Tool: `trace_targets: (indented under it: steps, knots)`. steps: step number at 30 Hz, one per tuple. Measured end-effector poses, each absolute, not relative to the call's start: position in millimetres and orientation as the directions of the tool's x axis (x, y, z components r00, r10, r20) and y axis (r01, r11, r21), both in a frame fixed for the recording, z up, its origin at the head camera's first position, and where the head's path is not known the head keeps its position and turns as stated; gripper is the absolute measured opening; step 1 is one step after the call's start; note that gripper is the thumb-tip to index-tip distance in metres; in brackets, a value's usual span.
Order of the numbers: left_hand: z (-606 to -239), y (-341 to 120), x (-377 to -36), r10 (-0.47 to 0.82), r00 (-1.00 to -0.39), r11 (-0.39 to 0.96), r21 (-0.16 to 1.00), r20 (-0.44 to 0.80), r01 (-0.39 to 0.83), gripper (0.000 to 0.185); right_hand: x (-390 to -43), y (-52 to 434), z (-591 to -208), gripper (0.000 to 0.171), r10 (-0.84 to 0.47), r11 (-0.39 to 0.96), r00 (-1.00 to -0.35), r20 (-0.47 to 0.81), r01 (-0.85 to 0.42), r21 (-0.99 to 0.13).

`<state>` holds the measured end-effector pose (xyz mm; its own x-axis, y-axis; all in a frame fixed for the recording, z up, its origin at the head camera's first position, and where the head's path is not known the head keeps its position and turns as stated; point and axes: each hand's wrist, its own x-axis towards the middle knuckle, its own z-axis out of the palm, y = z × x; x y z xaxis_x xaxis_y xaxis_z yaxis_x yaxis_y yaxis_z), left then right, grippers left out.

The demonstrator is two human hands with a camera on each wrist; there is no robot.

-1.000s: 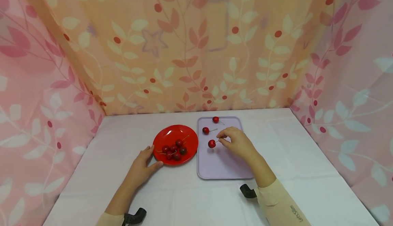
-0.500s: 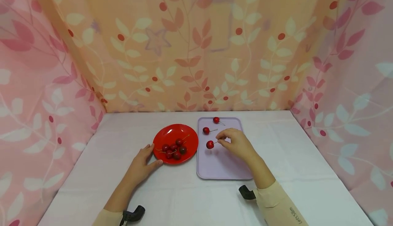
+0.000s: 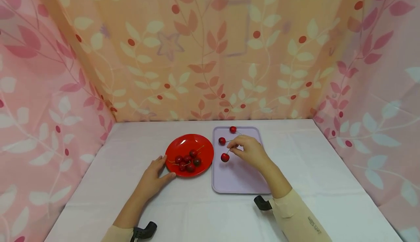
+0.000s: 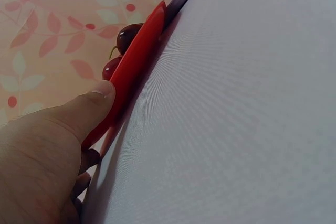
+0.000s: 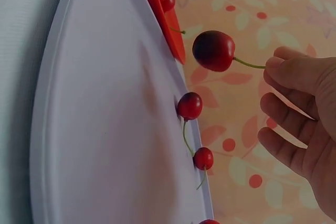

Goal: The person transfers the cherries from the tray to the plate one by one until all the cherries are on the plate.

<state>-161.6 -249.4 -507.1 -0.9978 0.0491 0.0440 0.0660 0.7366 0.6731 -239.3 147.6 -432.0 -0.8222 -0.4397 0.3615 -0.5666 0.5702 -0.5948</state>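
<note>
My right hand (image 3: 231, 147) pinches the stem of a red cherry (image 3: 224, 157), which hangs just above the lavender tray (image 3: 241, 180). The right wrist view shows this cherry (image 5: 212, 51) dangling clear of the tray (image 5: 100, 129), its stem between thumb and forefinger (image 5: 283, 72). Two more cherries (image 3: 222, 140) (image 3: 233, 129) lie at the tray's far end. My left hand (image 3: 163, 169) rests on the table with its fingers against the near-left rim of the red plate (image 3: 180, 145). In the left wrist view the thumb (image 4: 97, 100) touches that rim (image 4: 139, 56). Several cherries (image 3: 187, 161) lie in the plate.
The white-covered table (image 3: 328, 183) is walled by leaf-patterned curtains at the back and on both sides. Plate and tray sit side by side near the middle. Black wrist-camera mounts (image 3: 262, 202) show at both sleeves.
My right hand has lifted the cherry by its stem off the tray and shifted slightly left. The left hand stays at the plate's rim.
</note>
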Motion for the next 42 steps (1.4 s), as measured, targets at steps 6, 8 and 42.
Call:
trace_targets:
  steps: [6, 8, 42]
  knots:
    - [-505.7, -248.1, -162.2, 0.048, -0.998, 0.738, 0.672, 0.046, 0.066, 0.094, -243.8, 137.2, -424.3, 0.014, -0.469, 0.597, -0.818, 0.333, -0.571, -0.563]
    - [-505.4, -247.7, -162.3, 0.047, -0.998, 0.737, 0.672, 0.050, 0.068, 0.095, -246.3, 133.1, -421.3, 0.013, -0.482, 0.608, -0.811, 0.331, -0.582, -0.541]
    - [-508.4, -249.8, -162.0, 0.038, -0.999, 0.741, 0.669, 0.038, 0.054, 0.096, -276.2, 60.1, -432.7, 0.010, -0.578, 0.541, -0.781, 0.234, -0.582, -0.606]
